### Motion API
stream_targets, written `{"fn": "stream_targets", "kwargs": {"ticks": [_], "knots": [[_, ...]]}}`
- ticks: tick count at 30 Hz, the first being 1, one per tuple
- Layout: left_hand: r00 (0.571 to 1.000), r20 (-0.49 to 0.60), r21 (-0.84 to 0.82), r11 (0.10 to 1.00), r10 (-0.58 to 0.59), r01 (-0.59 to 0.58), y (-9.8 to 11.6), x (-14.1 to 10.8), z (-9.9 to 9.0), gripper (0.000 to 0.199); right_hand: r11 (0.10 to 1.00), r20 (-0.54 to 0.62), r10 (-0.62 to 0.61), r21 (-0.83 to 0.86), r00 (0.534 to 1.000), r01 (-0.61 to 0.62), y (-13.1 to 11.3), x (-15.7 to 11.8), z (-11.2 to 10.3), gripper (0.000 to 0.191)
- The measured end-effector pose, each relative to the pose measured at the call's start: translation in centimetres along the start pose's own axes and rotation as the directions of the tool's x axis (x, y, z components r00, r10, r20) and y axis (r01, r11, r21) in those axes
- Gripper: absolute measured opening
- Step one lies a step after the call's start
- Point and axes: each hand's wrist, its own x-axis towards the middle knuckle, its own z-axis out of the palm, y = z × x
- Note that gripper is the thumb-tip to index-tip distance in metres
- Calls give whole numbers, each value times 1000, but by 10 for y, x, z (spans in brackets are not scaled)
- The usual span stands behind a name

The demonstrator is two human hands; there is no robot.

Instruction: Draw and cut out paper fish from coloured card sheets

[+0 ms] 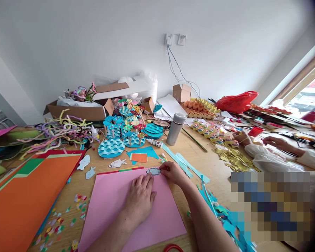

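The blue fish point(153, 171) lay at the top edge of the pink sheet point(107, 206), a little right of the middle of the frame. The right hand point(174, 173) had its fingers closed on the fish's tail end, pinching it. The left hand point(139, 196) lay palm down on the sheet with its fingers extended and slightly apart, the tips just below the fish's head.

Just above the sheet's left part lay a white fish point(117, 163), and left of it two pale blue cutouts point(84, 162). An orange card point(139, 158) rested on blue paper point(151, 152) above the blue fish, with a glue bottle point(155, 142) and a grey flask point(176, 129) farther up.

Wavy blue discs point(111, 148) stood near the centre, beside a tangle of pipe cleaners point(60, 131) and an open box point(77, 111) at upper left. Large coloured sheets point(34, 196) filled the lower left, with confetti point(58, 229) scattered between them and the pink sheet. Blue scraps point(229, 225) covered the worktop point(196, 154) at lower right; at right, another person's hands point(280, 143) reached over it near a red cup point(255, 131).
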Motion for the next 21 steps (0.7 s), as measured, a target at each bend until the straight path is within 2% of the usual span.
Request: {"fn": "stream_targets", "kwargs": {"ticks": [21], "knots": [[1000, 1, 20, 1000, -1, 1, 1, 0, -1, 43, 1000, -5, -24, -7, 1000, 24, 3, 3, 2, 21]]}}
